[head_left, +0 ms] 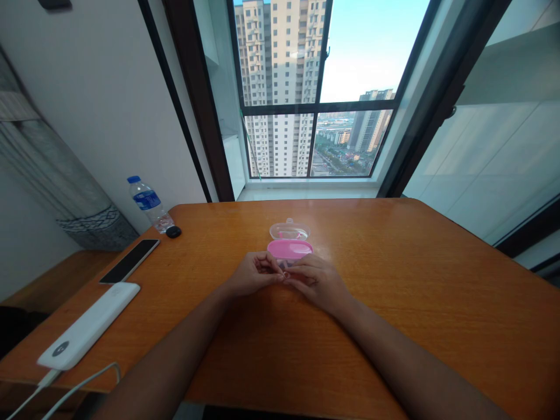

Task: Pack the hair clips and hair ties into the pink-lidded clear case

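My left hand (pixel 259 273) and my right hand (pixel 321 281) meet over the table's middle, fingertips pinched together. Between them is something tiny, pale and perhaps looped, too small to name. Right behind the fingers sits a small oval case with a glossy pink top (pixel 289 249); its lower front is partly hidden by my hands. A clear oval plastic lid or tray (pixel 289 231) with a small tab lies just beyond it, with a bit of pink and white showing in it.
On the left of the wooden table (pixel 420 280) are a white power bank (pixel 90 326) with a cable (pixel 83 385), a phone (pixel 130 261), a small black round object (pixel 173 232) and a blue-capped water bottle (pixel 149 202). A window (pixel 315 108) stands beyond the far edge.
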### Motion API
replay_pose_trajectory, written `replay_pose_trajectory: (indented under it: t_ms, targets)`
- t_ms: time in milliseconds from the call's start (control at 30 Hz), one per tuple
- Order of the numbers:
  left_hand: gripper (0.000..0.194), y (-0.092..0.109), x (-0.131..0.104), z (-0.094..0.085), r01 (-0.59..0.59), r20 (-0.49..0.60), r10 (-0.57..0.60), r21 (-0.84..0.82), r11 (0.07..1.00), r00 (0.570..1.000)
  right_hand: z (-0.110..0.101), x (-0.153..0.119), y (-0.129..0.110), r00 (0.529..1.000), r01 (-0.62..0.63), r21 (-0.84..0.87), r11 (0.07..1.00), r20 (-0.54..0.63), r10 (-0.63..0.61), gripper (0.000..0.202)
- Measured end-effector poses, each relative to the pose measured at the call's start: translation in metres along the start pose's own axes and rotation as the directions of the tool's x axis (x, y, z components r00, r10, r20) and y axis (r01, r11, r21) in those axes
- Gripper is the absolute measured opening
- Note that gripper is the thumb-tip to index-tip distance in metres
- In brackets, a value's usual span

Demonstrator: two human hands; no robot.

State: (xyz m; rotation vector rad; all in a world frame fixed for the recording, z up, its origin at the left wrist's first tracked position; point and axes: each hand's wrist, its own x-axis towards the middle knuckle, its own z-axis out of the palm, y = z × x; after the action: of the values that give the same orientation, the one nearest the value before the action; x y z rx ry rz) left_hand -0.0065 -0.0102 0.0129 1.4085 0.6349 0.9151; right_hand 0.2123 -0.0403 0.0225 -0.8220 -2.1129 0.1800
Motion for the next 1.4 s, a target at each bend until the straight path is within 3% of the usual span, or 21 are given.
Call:
replay_pose_trajectory:
  t_ms: [233,433,600,833,933,1000,1100,1400]
  targets:
    - [0.024,0.003,0.000,0.001,0.015,-0.011,-0.015,0.010,1.000,1.000,-0.001,0.000,-0.003,1.000,0.021,-0.006,1.000,-0.003,-0.021,0.016]
    - [0.031,0.007,0.001,0.002,-0.019,-0.112,0.022,0.024,1.000,0.993,-0.007,0.004,-0.005,0.988,-0.083,-0.049,0.995,-0.132,0.076,0.015]
    - [0.032,0.006,0.002,-0.003,-0.055,-0.189,0.070,0.084,0.995,0.979,-0.008,0.005,0.008,0.914,-0.326,-0.057,0.944,-0.273,0.299,0.012]
    - [0.030,0.001,0.004,-0.006,-0.095,-0.245,0.136,0.173,0.980,0.960,-0.003,0.003,0.027,0.821,-0.497,0.066,0.865,-0.289,0.493,0.018]
    - [0.020,0.005,0.003,-0.005,-0.168,-0.242,0.308,0.466,0.869,0.920,-0.002,0.002,0.029,0.790,-0.533,0.106,0.839,-0.291,0.539,0.020]
    - [0.016,0.009,0.002,-0.005,-0.231,-0.148,0.439,0.681,0.695,0.886,-0.002,0.002,0.030,0.772,-0.556,0.125,0.822,-0.289,0.566,0.023]
    - [0.023,0.012,0.002,-0.006,-0.295,-0.010,0.526,0.819,0.493,0.850,-0.001,0.001,0.033,0.762,-0.566,0.124,0.815,-0.297,0.575,0.025]
    - [0.020,0.008,0.003,-0.010,-0.307,0.064,0.514,0.862,0.403,0.855,-0.001,0.001,0.033,0.774,-0.566,0.079,0.821,-0.292,0.562,0.023]
